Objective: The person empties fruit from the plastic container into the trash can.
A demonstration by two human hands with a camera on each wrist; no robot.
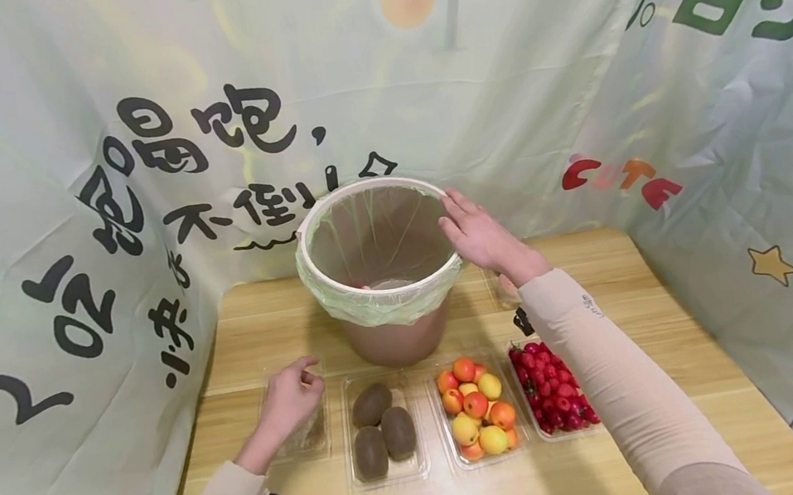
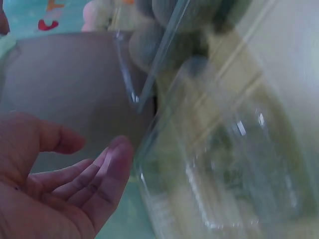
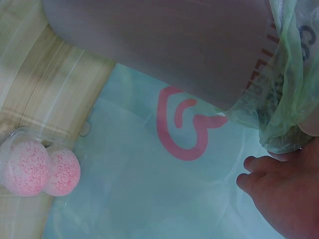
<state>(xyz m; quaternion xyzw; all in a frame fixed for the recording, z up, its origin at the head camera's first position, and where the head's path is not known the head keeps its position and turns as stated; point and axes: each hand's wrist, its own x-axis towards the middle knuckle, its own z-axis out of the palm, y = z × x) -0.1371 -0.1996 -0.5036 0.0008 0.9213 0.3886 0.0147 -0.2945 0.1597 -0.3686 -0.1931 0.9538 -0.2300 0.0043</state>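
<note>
Two hands work at frame centre: the right hand (image 1: pixel 481 235) lies flat-fingered on the lined bin (image 1: pixel 380 270) rim, steadying it, while the left hand (image 1: pixel 289 400), fingers loosely spread, rests on an empty clear tray (image 1: pixel 316 438).

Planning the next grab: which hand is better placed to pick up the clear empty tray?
Left. The left hand already rests over the clear tray, while the right hand is on the bin's rim.

Both arms wear snug beige sleeves to the wrist, each with a small black clip attached.
</note>
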